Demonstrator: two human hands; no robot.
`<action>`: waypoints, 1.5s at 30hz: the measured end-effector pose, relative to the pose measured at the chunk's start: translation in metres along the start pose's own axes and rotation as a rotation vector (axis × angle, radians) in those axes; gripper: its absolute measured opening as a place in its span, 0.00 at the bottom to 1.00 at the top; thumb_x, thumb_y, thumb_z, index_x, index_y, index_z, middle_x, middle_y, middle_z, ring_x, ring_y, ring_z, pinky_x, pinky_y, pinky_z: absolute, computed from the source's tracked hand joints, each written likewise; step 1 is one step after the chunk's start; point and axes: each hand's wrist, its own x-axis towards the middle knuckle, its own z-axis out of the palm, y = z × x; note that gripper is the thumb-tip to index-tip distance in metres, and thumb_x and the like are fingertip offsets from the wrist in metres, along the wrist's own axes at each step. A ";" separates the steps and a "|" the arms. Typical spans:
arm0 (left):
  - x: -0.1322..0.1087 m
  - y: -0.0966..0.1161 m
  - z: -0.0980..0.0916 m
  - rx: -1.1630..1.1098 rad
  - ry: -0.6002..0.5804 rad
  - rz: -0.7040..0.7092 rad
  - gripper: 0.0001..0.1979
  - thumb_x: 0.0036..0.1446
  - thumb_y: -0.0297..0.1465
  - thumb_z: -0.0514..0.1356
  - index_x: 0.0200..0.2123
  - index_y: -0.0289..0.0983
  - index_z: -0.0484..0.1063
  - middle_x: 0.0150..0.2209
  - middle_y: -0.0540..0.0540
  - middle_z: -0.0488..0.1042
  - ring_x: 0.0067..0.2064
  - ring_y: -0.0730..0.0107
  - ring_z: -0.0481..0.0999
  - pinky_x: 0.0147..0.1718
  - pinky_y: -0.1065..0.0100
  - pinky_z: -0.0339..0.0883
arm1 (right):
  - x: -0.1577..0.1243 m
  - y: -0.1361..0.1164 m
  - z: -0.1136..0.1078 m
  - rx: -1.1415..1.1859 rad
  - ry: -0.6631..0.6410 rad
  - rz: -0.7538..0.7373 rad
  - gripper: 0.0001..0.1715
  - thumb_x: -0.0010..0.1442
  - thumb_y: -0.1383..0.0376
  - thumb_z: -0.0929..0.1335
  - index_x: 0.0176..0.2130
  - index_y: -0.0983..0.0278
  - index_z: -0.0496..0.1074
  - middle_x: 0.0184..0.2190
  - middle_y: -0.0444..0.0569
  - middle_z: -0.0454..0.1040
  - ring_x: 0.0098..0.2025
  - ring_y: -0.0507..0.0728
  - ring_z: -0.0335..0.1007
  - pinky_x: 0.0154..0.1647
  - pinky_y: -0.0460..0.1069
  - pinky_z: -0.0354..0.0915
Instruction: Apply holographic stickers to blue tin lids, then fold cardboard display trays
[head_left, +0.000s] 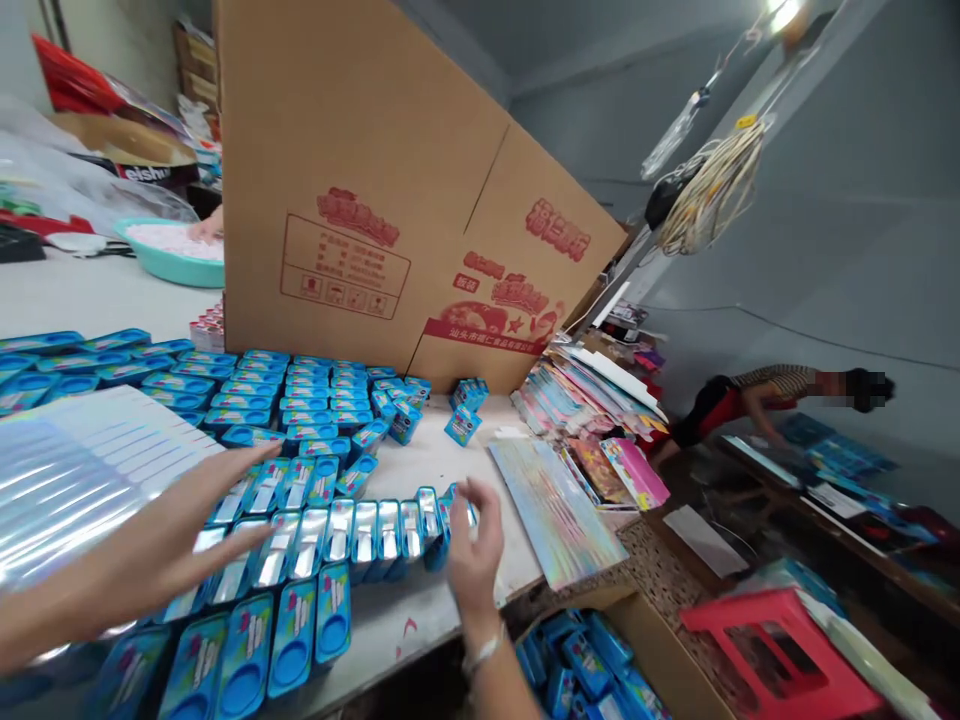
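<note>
My left hand (176,535) reaches over the table with fingers stretched out flat, hovering above rows of small blue packets (300,545) with shiny silver faces. My right hand (472,555) stands at the right end of a row of upright packets (390,530), fingers loosely spread and touching the last packet; a bracelet circles its wrist. Neither hand grips anything. Many more blue packets (247,395) lie in rows further back on the white table (427,610).
A large cardboard box (390,190) stands tilted behind the packets. Holographic sheets (555,510) lie at right, another stack (67,470) at left. A teal basin (169,255) sits far left. A box of blue packets (585,665), a red stool (772,655) and a bending person (757,395) are at right.
</note>
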 end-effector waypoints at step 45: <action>0.164 0.049 0.093 0.287 -0.535 0.023 0.43 0.45 0.40 0.67 0.61 0.22 0.64 0.65 0.18 0.59 0.66 0.32 0.58 0.57 0.46 0.62 | 0.204 0.153 0.056 -0.875 -0.784 0.092 0.50 0.38 0.49 0.79 0.55 0.67 0.67 0.68 0.67 0.49 0.69 0.75 0.41 0.64 0.67 0.49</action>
